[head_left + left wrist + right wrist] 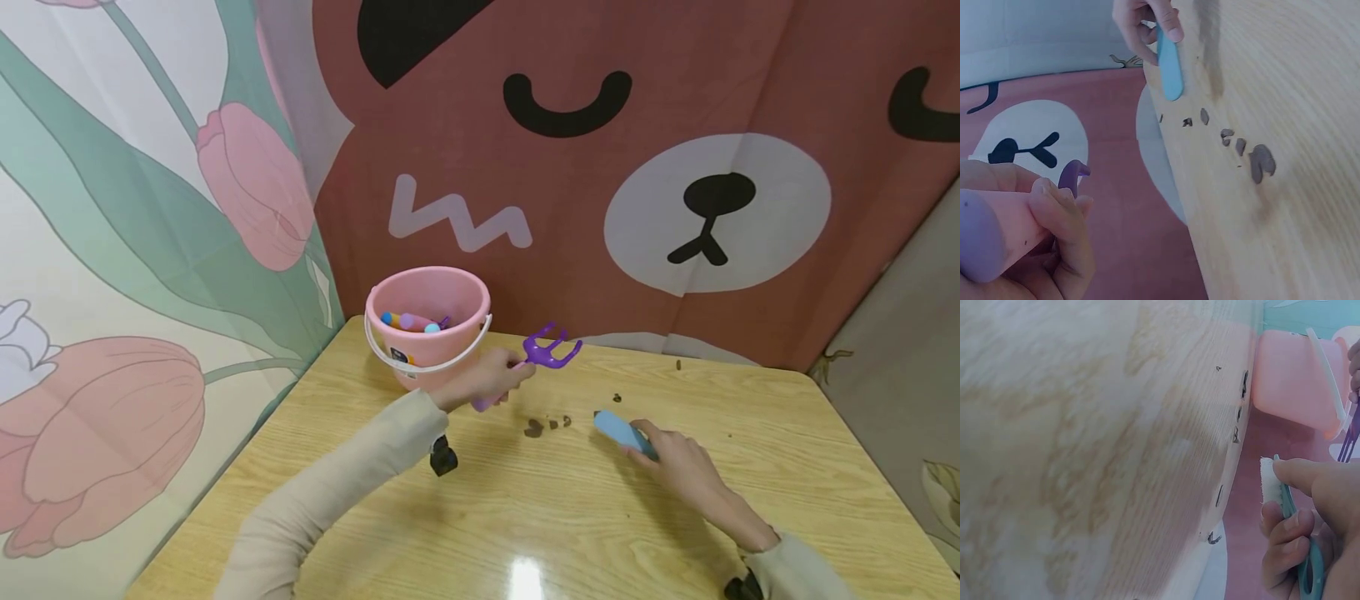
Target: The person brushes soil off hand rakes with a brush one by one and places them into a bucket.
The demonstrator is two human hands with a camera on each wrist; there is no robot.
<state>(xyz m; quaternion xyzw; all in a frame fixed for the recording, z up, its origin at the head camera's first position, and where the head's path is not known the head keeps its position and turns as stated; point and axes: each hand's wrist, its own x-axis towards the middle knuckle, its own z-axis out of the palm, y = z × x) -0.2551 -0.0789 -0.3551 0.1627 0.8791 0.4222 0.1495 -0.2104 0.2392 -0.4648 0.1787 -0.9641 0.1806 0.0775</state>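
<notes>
My left hand (491, 377) grips the pink handle of a small toy hand rake, whose purple tines (550, 353) point right, beside the pink bucket (435, 292). The handle's lilac end faces the left wrist view. In my right hand (686, 471) is a light-blue brush (618, 428) with short white bristles (1270, 481), the thumb pressing along its back. The brush is raised above the table. Dark brown crumbs and flakes (533, 428) lie on the wood between the two hands. Inside the bucket are several tool handles (417, 322) with coloured ends.
The light wood table (510, 508) backs onto a cloth with a bear face (716, 217). A tulip-printed cloth (255, 187) hangs at the left. The bucket's white handle (442, 364) hangs down its front. Smaller dark bits (617, 397) lie farther right.
</notes>
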